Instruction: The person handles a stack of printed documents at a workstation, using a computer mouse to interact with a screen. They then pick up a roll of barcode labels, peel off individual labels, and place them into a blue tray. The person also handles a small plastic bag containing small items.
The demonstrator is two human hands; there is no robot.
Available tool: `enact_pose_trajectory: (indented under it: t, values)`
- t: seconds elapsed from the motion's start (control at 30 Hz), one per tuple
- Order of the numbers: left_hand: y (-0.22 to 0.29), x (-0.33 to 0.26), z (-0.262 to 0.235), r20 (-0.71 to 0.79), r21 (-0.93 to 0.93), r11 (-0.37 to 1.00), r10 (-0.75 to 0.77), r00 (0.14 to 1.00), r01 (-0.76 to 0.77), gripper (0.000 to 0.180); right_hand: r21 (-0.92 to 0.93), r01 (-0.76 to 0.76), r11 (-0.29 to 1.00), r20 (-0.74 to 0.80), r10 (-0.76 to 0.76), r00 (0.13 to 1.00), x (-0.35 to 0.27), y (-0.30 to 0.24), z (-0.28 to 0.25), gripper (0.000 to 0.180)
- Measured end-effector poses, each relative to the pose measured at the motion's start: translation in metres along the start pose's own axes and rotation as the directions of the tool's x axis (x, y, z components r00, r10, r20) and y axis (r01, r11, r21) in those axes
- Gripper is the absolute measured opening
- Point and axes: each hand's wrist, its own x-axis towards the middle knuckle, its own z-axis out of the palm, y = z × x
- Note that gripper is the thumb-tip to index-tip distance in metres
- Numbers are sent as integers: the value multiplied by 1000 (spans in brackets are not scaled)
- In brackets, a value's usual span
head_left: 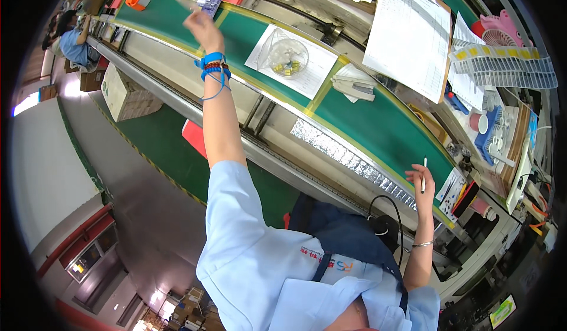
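Note:
My left hand (204,31) is stretched out over the far left of the green work surface (254,38), its fingers apart. Just beyond it lies a purple-blue circuit board (208,3), with a blurred, see-through patch beside it that I cannot make out. A blue band and a beaded bracelet circle my left wrist. On the right, my right hand (420,183) is closed around a slim white pen (423,177), which stands nearly upright above the near part of the green surface. Between my hands, a clear plastic tub (287,57) with small yellow parts rests on a printed sheet (322,74).
Past the tub sits a white stack of small items (353,84). A clipboard (407,33) with a form leans behind the green strip, near a clear component tray (502,65) and a pink fan (502,27). An orange tape roll (139,0) stands far left. Another person (75,44) sits beyond.

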Motion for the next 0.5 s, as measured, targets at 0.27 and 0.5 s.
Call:
enact_pose_trajectory:
  t: [0.27,0.5]
  values:
    - [-11,-75,-25,345,-258,893,-271,899,369,36,-2,-13,1000,11,13,1000,1,5,4,18]
    - [27,-138,-33,619,175,946,109,778,-273,18,1,-11,1000,76,11,997,4,0,10,17]
